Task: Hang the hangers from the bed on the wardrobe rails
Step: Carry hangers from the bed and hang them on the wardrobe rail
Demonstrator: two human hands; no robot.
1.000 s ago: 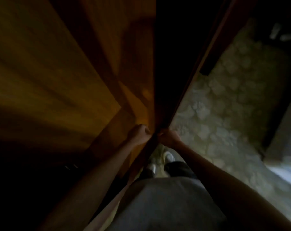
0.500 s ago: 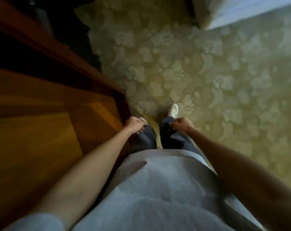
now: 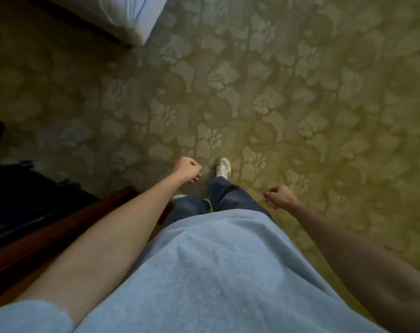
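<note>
No hanger is in view. My left hand (image 3: 187,170) swings in front of my body with its fingers loosely curled, holding nothing. My right hand (image 3: 279,197) hangs lower to the right, also loosely curled and empty. A corner of the bed (image 3: 132,18), covered in a pale sheet, shows at the top left. The reddish-brown wooden edge of the wardrobe (image 3: 60,233) runs along the lower left, beside my left forearm. The rails are out of sight.
A green-gold floral carpet (image 3: 300,104) fills most of the view. Something dark, perhaps a bag (image 3: 24,200), lies on the floor at the left beyond the wardrobe edge. My white shoe (image 3: 222,167) steps forward on the carpet.
Both hands have let go of the wardrobe doors and dropped apart. The view has turned from the wardrobe to the carpet, and the bed corner has come closer at the top left.
</note>
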